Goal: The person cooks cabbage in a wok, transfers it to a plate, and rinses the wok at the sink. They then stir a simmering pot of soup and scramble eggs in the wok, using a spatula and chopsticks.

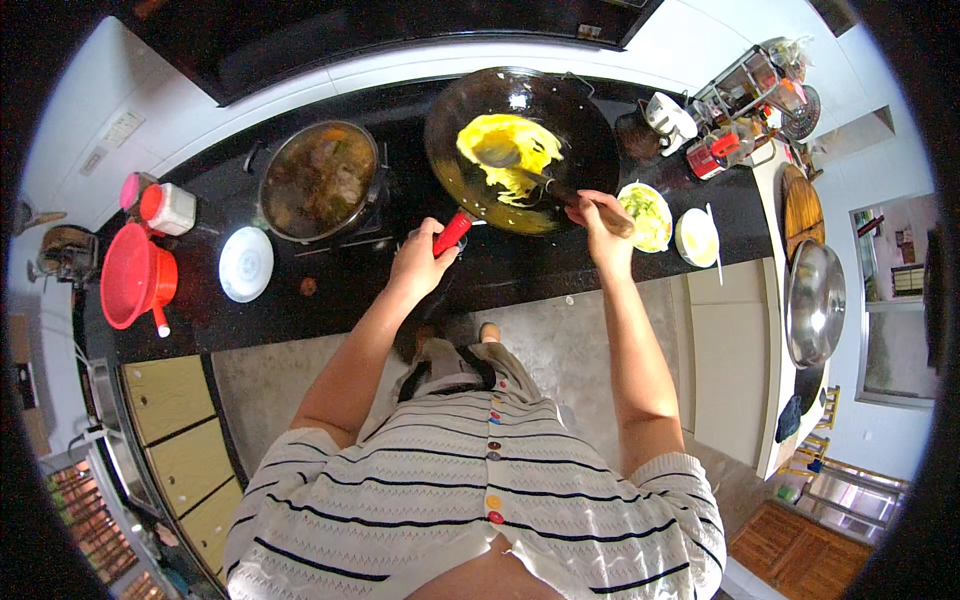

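Note:
A large black wok (585, 125) stands at the back middle of the counter, with yellow cooked egg (540, 146) spread in it. My left hand (418, 262) is closed round the wok's red handle (453, 233). In my right hand (604, 222) is the wooden handle of a cooking ladle (497, 153), whose dark rounded head rests in the egg. Right of the wok, close to my right hand, are a bowl of chopped pale green vegetable (646, 217) and a smaller white bowl (697, 238) with a chopstick-like white stick across its edge.
Left of the wok, a wide pot of brown broth (320, 180) sits on the stove. Further left are a white plate (246, 264), a red plastic basin (127, 275) and lidded jars (170, 208). A steel lid (815, 303) and a wire rack (750, 85) stand at the right.

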`<move>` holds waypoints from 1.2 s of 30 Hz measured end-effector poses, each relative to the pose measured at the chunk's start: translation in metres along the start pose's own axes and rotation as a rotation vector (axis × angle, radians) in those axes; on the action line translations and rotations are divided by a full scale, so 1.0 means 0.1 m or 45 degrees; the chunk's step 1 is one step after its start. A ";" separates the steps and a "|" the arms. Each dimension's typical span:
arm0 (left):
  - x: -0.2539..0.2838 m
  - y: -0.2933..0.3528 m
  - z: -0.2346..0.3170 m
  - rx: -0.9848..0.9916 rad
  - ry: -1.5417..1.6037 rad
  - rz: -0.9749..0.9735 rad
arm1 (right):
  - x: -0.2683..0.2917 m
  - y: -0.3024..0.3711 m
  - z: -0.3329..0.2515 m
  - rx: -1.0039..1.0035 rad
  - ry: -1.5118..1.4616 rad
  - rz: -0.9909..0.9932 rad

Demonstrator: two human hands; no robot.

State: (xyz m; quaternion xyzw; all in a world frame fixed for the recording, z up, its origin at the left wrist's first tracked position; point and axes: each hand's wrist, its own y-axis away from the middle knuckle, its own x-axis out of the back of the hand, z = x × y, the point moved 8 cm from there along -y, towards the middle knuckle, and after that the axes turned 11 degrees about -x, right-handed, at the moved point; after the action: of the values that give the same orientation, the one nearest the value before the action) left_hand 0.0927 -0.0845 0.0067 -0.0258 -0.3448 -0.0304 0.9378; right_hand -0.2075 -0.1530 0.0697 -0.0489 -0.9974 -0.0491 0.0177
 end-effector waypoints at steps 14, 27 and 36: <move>-0.02 -0.01 -0.04 0.000 0.007 0.004 | 0.27 -0.03 -0.22 -0.043 0.003 -0.146; 0.02 0.00 0.02 0.013 -0.047 -0.007 | 0.21 -0.22 -0.19 0.034 0.054 -0.176; 0.01 0.00 0.02 -0.016 -0.025 0.010 | 0.41 0.04 -0.94 0.573 0.742 0.041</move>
State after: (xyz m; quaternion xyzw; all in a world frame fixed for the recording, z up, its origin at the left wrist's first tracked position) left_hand 0.0922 -0.0841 0.0094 -0.0333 -0.3537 -0.0284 0.9343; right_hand -0.2449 -0.1542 0.1653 -0.0436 -0.9355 0.1600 0.3120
